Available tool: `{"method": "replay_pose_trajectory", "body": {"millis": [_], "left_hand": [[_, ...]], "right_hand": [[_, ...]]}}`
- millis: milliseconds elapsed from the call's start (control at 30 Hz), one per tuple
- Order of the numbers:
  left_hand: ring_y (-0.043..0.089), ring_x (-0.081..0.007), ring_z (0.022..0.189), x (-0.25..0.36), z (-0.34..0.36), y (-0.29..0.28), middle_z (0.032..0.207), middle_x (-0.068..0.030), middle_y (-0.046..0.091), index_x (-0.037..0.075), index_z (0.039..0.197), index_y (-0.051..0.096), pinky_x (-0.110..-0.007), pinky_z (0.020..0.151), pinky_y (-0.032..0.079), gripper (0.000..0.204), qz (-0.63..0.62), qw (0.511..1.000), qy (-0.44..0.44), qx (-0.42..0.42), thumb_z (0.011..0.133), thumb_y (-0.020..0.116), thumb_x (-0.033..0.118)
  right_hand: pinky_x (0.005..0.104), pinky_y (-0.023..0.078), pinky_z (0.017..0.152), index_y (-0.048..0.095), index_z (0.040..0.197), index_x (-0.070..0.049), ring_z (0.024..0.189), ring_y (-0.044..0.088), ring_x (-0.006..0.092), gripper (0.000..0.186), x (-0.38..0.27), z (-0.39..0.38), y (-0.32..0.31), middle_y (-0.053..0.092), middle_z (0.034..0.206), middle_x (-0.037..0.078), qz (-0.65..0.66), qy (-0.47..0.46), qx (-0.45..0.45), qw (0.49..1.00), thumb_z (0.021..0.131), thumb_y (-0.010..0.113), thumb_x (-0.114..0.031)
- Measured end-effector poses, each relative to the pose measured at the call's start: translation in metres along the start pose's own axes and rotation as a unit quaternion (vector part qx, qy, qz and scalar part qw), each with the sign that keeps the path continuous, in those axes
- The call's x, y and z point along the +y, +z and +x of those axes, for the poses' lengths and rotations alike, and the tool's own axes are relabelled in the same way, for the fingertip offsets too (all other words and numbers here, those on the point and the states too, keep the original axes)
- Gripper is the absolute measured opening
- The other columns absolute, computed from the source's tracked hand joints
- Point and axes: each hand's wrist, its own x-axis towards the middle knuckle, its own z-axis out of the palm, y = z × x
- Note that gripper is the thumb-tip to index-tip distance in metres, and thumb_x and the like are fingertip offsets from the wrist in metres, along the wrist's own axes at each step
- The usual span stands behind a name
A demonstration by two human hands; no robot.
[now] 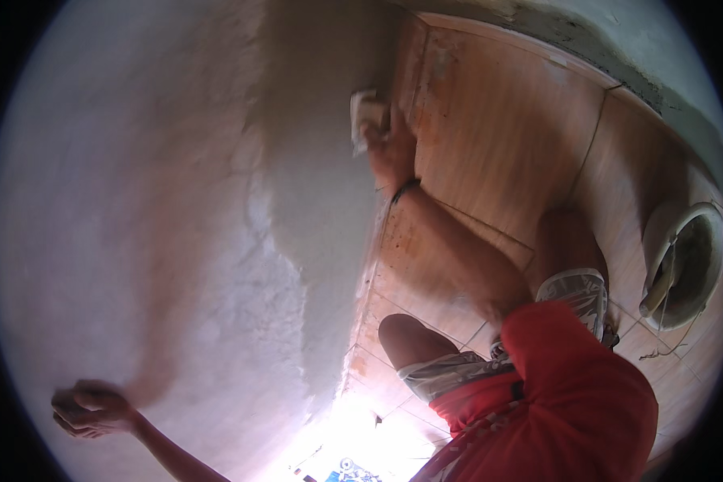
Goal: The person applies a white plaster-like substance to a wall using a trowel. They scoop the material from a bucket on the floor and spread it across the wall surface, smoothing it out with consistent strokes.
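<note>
My right hand (pixel 392 159) is closed round a pale, sponge-like block (pixel 363 112). The block lies against the grey band of damp-looking plaster (pixel 313 153) low on the wall, close to the tiled floor. Motion blurs the fingers and hides the block's exact kind. Far to the left, my left hand (pixel 96 410) is beside the whitish upper wall (pixel 136 209) with its fingers curled in. Something dark shows between them, too shadowed to name. A ragged edge runs between the grey plaster and the paler wall.
Brown floor tiles (pixel 506 120) meet the wall along a dirty seam. At the right stands a pale bucket (pixel 652 241) with a handle-like stick (pixel 659 291) inside. Another wall (pixel 659 48) closes the far right. Bright light washes over the lower middle, near small blue and white items (pixel 349 472).
</note>
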Motion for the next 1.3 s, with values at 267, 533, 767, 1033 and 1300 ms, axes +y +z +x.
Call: {"method": "replay_pose_trajectory", "body": {"millis": [267, 533, 767, 1033, 1300], "left_hand": [[0.035, -0.0329, 0.125, 0.01, 0.002, -0.006, 0.135, -0.0152, 0.038, 0.01, 0.134, 0.038, -0.052, 0.096, 0.034, 0.059, 0.001, 1.0, -0.006, -0.001, 0.095, 0.035, 0.054], [0.036, -0.0321, 0.123, 0.01, 0.001, -0.004, 0.134, -0.0147, 0.039, 0.01, 0.133, 0.04, -0.052, 0.095, 0.034, 0.058, -0.009, 1.0, 0.001, 0.007, 0.095, 0.035, 0.054], [0.036, -0.0298, 0.124, 0.004, 0.002, -0.006, 0.134, -0.0124, 0.04, 0.011, 0.133, 0.041, -0.05, 0.097, 0.034, 0.059, 0.006, 1.0, -0.005, -0.001, 0.095, 0.036, 0.055], [0.034, -0.0286, 0.126, -0.001, -0.002, -0.002, 0.135, -0.0123, 0.039, 0.014, 0.134, 0.041, -0.05, 0.099, 0.032, 0.06, -0.008, 1.0, -0.004, 0.0, 0.094, 0.036, 0.057], [0.034, -0.0273, 0.126, 0.012, 0.004, -0.008, 0.135, -0.0116, 0.038, 0.017, 0.135, 0.041, -0.05, 0.101, 0.029, 0.064, -0.026, 0.999, -0.039, -0.013, 0.092, 0.031, 0.063]], "right_hand": [[0.0336, 0.051, 0.081, 0.046, 0.13, -0.004, 0.099, 0.062, 0.0246, 0.05, 0.011, -0.071, -0.039, 0.062, 0.106, 0.016, 0.076, 0.078, -0.087, 0.99, 0.085, 0.063, -0.018], [0.0344, 0.053, 0.076, 0.046, 0.127, -0.001, 0.092, 0.064, 0.0275, 0.054, -0.029, 0.135, -0.027, 0.063, 0.106, 0.019, -0.065, -0.095, -0.032, 0.993, 0.083, 0.067, -0.023], [0.0419, 0.048, 0.088, 0.045, 0.128, -0.002, 0.105, 0.058, 0.0359, 0.05, 0.014, -0.087, -0.021, 0.059, 0.113, 0.023, -0.001, 0.059, -0.133, 0.989, 0.085, 0.062, -0.02], [0.0376, 0.051, 0.081, 0.05, 0.122, 0.001, 0.095, 0.064, 0.0317, 0.051, -0.011, 0.042, -0.05, 0.064, 0.103, 0.021, 0.038, 0.071, -0.078, 0.994, 0.082, 0.066, -0.028], [0.0379, 0.05, 0.076, 0.046, 0.121, 0.003, 0.09, 0.061, 0.0299, 0.051, -0.047, 0.108, -0.01, 0.061, 0.101, 0.021, 0.051, -0.009, -0.073, 0.996, 0.082, 0.065, -0.024]]}}
